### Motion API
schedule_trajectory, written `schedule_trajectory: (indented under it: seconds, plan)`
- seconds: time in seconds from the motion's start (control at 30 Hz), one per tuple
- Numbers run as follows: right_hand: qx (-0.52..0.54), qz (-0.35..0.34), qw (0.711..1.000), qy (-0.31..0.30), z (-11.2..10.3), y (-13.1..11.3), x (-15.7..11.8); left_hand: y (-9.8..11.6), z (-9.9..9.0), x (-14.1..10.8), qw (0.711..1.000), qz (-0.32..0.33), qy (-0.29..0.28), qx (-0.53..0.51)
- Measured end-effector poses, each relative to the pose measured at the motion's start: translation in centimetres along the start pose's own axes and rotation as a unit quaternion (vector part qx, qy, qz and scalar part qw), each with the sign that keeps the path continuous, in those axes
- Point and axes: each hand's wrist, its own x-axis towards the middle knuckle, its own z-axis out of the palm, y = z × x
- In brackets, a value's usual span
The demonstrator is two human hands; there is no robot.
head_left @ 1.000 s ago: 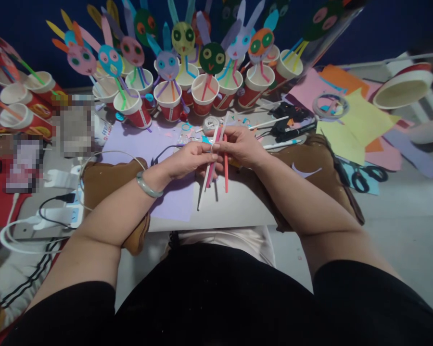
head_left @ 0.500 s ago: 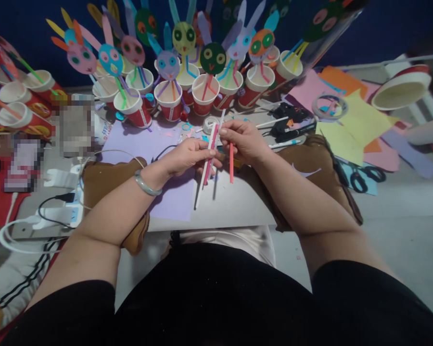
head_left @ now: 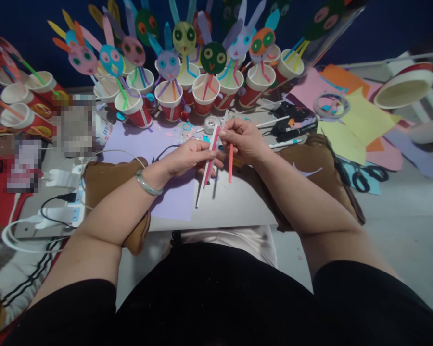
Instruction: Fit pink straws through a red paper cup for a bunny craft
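The left hand [head_left: 191, 156], at the centre of the frame, pinches a white straw [head_left: 203, 185] and a magenta straw [head_left: 210, 169] between thumb and fingers. The right hand [head_left: 246, 138], just to the right, grips a coral straw [head_left: 231, 166], its fingertips at a pale straw [head_left: 225, 117].

Blue print on the white cup [head_left: 103, 129], left of centre, is too small to read, as is the lettering on the red cups [head_left: 171, 111] along the top.

The straws are thin and straight. The white one slants toward the lower left, ending in a dark tip; the coral one hangs nearly upright below the right palm.

A second ago the fingers met around the bundle; now a small gap separates the hands. The red cups stand as before.
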Motion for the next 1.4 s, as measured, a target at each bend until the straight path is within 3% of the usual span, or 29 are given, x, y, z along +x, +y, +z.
schedule_trajectory:
  seconds: [1.0,1.23,1.4]
  plan:
    - [-0.011,0.014,1.000,-0.019,-0.1,0.1,0.0,0.2,0.0,0.1,1.000,-0.006,0.014,-0.007]
    - [-0.004,-0.055,0.995,0.084,-1.7,-1.2,0.8,0.0,-0.1,0.2,0.999,-0.001,0.038,-0.026]
    - [0.006,-0.105,0.977,0.186,-3.9,-0.8,2.1,0.0,-0.1,0.3,0.998,-0.002,0.058,-0.024]
